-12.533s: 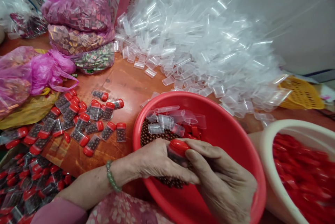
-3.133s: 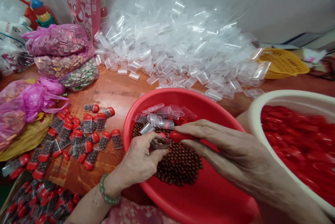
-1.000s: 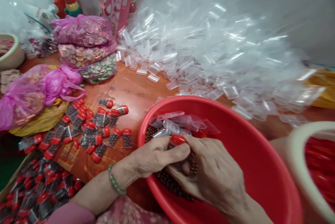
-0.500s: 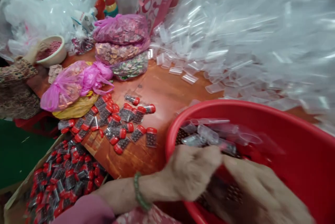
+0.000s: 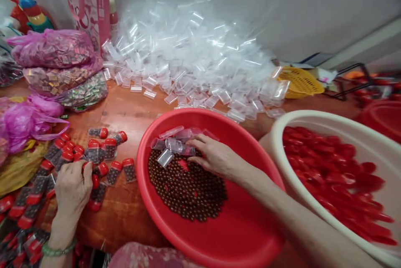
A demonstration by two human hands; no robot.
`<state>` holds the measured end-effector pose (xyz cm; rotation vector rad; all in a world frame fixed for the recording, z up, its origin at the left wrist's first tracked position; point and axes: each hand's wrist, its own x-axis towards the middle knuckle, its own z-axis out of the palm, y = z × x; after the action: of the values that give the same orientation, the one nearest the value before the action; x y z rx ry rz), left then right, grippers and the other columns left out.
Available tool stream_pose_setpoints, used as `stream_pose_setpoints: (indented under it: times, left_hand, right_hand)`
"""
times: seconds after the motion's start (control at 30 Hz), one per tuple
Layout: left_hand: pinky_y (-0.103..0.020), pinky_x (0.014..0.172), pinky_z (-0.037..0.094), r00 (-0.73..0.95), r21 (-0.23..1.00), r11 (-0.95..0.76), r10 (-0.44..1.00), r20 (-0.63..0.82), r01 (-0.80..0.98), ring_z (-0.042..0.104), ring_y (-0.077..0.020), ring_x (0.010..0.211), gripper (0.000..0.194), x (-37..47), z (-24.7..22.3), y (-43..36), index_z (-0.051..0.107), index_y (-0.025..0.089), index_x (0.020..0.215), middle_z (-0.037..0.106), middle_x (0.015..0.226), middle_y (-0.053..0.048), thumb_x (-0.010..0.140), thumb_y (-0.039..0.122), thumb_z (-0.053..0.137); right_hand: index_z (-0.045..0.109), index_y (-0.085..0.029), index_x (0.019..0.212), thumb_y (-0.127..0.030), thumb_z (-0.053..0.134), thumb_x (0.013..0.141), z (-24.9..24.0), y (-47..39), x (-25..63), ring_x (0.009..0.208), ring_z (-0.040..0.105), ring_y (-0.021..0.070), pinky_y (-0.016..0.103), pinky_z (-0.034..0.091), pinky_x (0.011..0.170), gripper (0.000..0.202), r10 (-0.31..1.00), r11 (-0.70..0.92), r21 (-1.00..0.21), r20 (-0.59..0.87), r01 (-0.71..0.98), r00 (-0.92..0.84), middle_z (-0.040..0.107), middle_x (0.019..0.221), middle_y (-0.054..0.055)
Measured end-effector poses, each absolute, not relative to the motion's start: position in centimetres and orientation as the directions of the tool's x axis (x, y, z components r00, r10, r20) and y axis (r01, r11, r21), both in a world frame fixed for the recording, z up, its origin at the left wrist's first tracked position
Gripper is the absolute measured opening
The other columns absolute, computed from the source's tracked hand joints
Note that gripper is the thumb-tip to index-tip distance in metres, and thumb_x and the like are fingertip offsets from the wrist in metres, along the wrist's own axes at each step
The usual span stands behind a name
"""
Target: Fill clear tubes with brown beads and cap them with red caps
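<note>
My left hand (image 5: 73,184) is over the red-capped bottles at the table's left, fingers curled, with a bit of red cap showing at the fingertips; most of what it grips is hidden. Small clear bottles (image 5: 110,149) filled with dark beads lie around it. My right hand (image 5: 211,153) reaches into a red basin (image 5: 250,213), thumb and fingers on either side of an empty clear bottle (image 5: 173,145). More empty bottles lie beside it on a bed of shiny brown beads (image 5: 191,192), among which a few red bits show.
A cream basin (image 5: 278,142) of red caps (image 5: 332,172) stands at the right. Behind is a heap of clear bottles (image 5: 194,59), with a yellow basket (image 5: 300,82) beside it. Pink bags (image 5: 59,50) sit at the left. Filled bottles lie in a container (image 5: 21,245) below the table edge.
The view has swung right, bringing the cream basin into sight. My hands, close together over the red basin before, have parted: the left went to the filled bottles, the right to the empty ones.
</note>
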<state>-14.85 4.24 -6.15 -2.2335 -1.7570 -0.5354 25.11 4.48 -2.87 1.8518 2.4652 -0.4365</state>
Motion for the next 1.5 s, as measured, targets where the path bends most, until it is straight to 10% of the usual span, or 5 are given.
stream_pose_setpoints:
  times: [0.5, 0.83, 1.13, 1.5]
  left_hand:
    - [-0.038, 0.085, 0.050, 0.315, 0.613, -0.621, 0.781, 0.540, 0.489, 0.059, -0.0211, 0.093, 0.011, -2.2, -1.3, 1.0, 0.060, 0.015, 0.095, 0.067, 0.095, -0.009, 0.084, 0.014, 0.061]
    - [-0.036, 0.077, 0.042, 0.456, 0.597, -0.667, 0.743, 0.490, 0.446, 0.060, -0.0170, 0.077, 0.006, -0.1, -2.5, 1.1, 0.061, 0.016, 0.080, 0.071, 0.079, -0.003, 0.084, 0.012, 0.060]
    - [-0.036, 0.074, 0.039, 0.457, 0.585, -0.664, 0.746, 0.484, 0.466, 0.058, -0.0169, 0.072, 0.007, 0.2, -2.6, 1.0, 0.061, 0.015, 0.077, 0.072, 0.077, -0.002, 0.084, 0.014, 0.060]
    - [-0.037, 0.076, 0.036, 0.515, 0.543, -0.644, 0.762, 0.392, 0.539, 0.057, -0.0176, 0.073, 0.017, 0.4, -1.8, 1.1, 0.063, 0.016, 0.076, 0.071, 0.077, -0.002, 0.091, 0.021, 0.054]
  right_hand:
    - [0.060, -0.018, 0.110, -0.025, 0.072, 0.075, -4.9, 5.2, 24.0, 0.091, 0.065, 0.0240, 0.031, 0.047, 0.077, 0.038, 0.908, 0.087, -0.233, -0.382, 0.969, -0.174, 0.066, 0.103, 0.010]
    - [0.051, -0.020, 0.088, -0.034, 0.067, 0.078, -6.1, 3.7, 22.9, 0.072, 0.062, 0.0198, 0.028, 0.043, 0.065, 0.023, 0.915, -0.246, -0.380, -0.395, 0.892, 0.084, 0.064, 0.077, 0.003]
    - [0.039, -0.023, 0.068, -0.041, 0.071, 0.070, -7.0, -0.6, 20.8, 0.042, 0.051, 0.0099, 0.022, 0.041, 0.043, 0.037, 0.678, -0.546, -0.555, -0.733, 0.627, -0.059, 0.048, 0.053, -0.008]
    - [0.056, -0.016, 0.068, -0.043, 0.078, 0.054, -6.8, -0.9, 20.2, 0.032, 0.041, 0.0039, 0.015, 0.032, 0.032, 0.038, 0.351, -0.857, -0.458, -0.854, 0.238, -0.383, 0.052, 0.043, -0.006]
